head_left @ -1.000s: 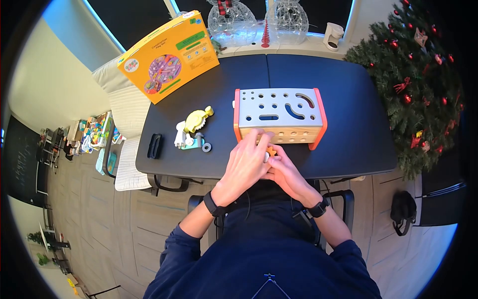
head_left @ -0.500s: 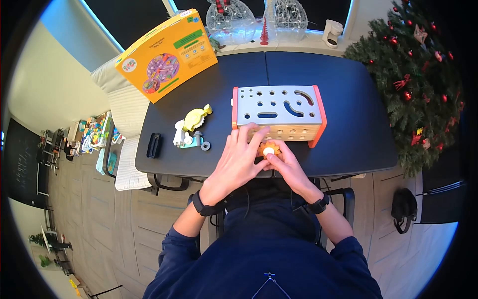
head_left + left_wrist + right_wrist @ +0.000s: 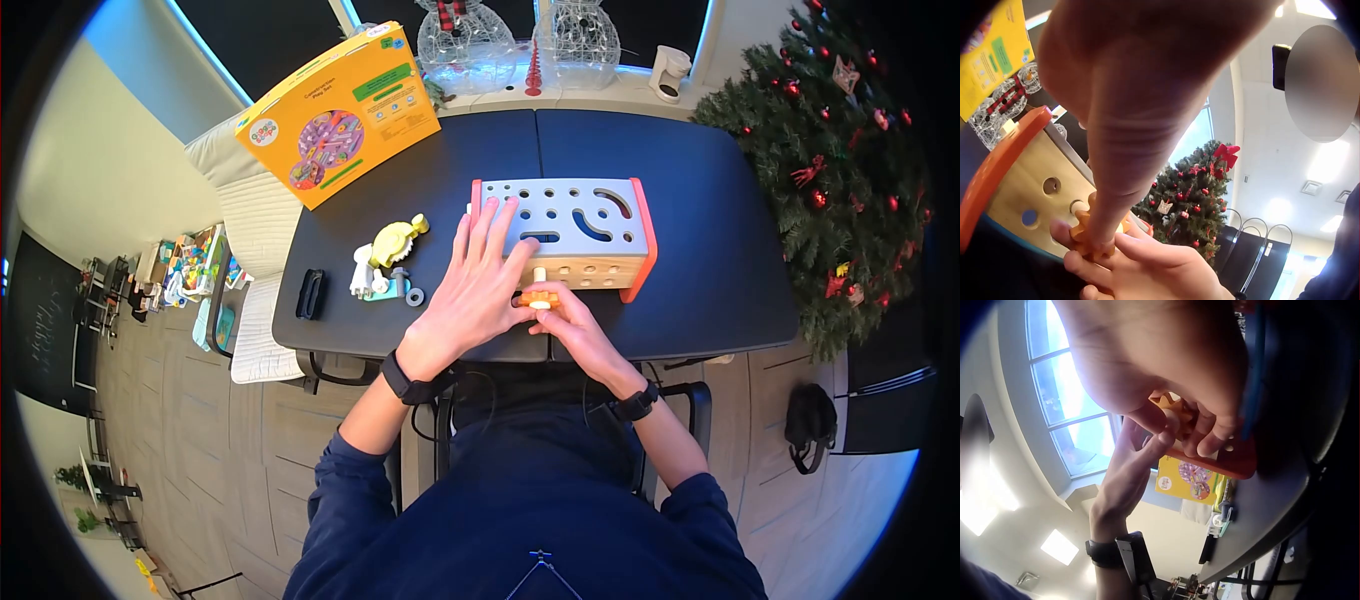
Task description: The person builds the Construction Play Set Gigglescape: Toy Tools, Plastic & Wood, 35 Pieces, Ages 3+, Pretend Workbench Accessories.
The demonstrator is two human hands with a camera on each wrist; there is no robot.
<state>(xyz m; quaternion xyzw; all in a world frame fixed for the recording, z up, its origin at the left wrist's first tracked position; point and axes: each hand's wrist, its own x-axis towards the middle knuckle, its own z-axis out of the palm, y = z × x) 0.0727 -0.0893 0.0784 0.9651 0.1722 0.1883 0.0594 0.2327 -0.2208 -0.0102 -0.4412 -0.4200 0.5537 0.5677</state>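
Observation:
An orange toy gear (image 3: 540, 299) with a white centre sits just in front of the toy workbench (image 3: 560, 215), a wooden box with a grey perforated top and red ends. My right hand (image 3: 578, 328) pinches the gear between thumb and fingers. The left hand (image 3: 465, 290) reaches over the workbench's near left part, its fingers extended on the grey top. Its thumb touches the gear, as the left wrist view shows close up. A pale peg (image 3: 540, 273) sticks out of the wooden front right behind the gear (image 3: 1088, 234). The fingers partly cover the gear in the right wrist view.
Left on the black table (image 3: 680, 200) lie a yellow-green toy saw (image 3: 397, 243), a white toy piece (image 3: 362, 272), a grey ring (image 3: 415, 297) and a black case (image 3: 311, 294). An orange-yellow box (image 3: 340, 110) stands behind them. A decorated tree (image 3: 830, 180) borders the right side.
The left hand has moved from the gear area up onto the workbench top, fingers spreading out. The gear has tilted so its edge now shows, still in the right hand.

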